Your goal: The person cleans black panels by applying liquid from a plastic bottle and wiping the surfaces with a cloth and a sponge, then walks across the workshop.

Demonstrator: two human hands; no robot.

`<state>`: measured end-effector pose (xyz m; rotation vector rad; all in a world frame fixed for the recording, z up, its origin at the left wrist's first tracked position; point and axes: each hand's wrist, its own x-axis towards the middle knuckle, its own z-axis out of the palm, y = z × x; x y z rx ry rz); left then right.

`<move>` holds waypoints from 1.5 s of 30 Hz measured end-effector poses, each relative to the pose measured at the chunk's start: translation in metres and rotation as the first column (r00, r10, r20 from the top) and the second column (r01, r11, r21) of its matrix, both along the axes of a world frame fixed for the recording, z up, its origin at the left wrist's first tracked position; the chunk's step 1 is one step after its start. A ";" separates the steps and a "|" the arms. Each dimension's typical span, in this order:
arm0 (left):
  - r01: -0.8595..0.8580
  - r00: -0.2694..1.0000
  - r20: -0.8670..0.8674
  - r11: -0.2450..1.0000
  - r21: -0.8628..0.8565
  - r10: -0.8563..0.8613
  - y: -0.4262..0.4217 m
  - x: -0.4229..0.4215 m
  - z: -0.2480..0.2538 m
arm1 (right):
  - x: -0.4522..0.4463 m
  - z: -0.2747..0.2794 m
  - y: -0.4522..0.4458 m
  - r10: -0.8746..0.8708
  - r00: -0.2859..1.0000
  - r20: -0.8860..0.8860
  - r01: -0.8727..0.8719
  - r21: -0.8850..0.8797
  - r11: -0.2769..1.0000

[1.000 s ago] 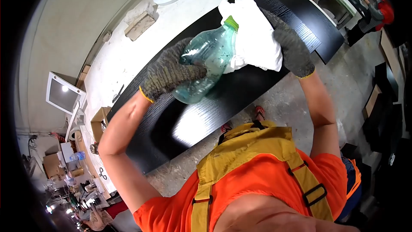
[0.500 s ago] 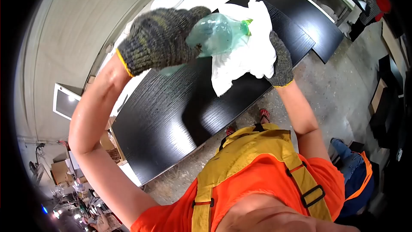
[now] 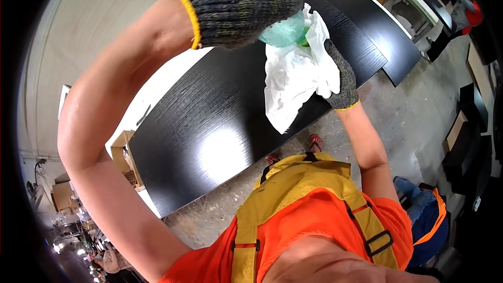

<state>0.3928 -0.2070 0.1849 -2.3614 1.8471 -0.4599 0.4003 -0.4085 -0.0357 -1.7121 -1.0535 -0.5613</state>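
Note:
My left hand (image 3: 243, 8), in a dark knitted glove with a yellow cuff, is raised high and closed around a translucent green plastic bottle (image 3: 283, 30). The bottle is tilted, its green neck end against a white cloth (image 3: 293, 81); most of its body is hidden by the glove. My right hand (image 3: 343, 78), gloved the same way, grips the cloth from the right side, its fingers partly behind it. The crumpled cloth hangs over a black wood-grain panel (image 3: 209, 105).
More black panels (image 3: 377, 36) lie at the far right of the worktable. A wooden box (image 3: 123, 160) stands by the panel's left end. Another person (image 3: 453, 26) is at the upper right. Dark boards (image 3: 471, 99) lean along the right, and blue and orange clothing (image 3: 427, 215) is behind me.
My left hand has lifted the bottle up and tipped it more steeply against the cloth. The cloth hangs slightly lower, and my right hand stays nearly in place.

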 end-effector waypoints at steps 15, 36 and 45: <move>-0.694 0.698 -0.356 0.710 -0.121 0.621 0.042 -0.029 -0.089 | 0.017 -0.010 -0.023 0.116 0.945 -0.307 -0.057 0.193 0.980; -0.931 0.362 -0.931 0.053 -0.360 0.037 0.079 -0.042 -0.202 | 0.228 0.005 0.012 -0.420 0.868 0.264 0.477 -0.675 0.563; -0.929 0.366 -0.923 0.093 -0.357 0.118 0.079 -0.035 -0.206 | 0.196 -0.003 -0.006 -0.342 0.828 0.445 0.558 -0.712 0.425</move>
